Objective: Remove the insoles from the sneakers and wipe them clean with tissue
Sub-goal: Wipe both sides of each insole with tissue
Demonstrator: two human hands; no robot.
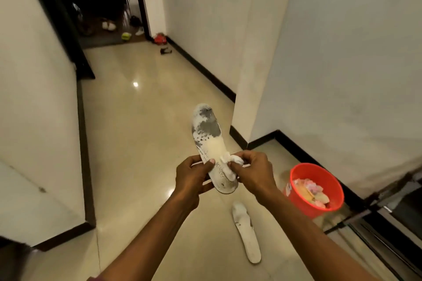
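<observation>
The insole (206,130) looks light, thin and flexible, so I hold it near the heel to limit droop. My left grip (194,178) clasps the near heel end from the left, thumb on top. My right grip (255,171) pinches a tissue (228,158) wad against the insole's middle. The toe end projects far, unsupported. A second insole (246,232) lies on the floor, near right.

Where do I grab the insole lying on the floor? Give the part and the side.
Best bet: pinch the near end of the floor insole, coming from above on your side. It lies flat, so only its thin edge offers a grip, and that end is farthest from the red bucket.
</observation>
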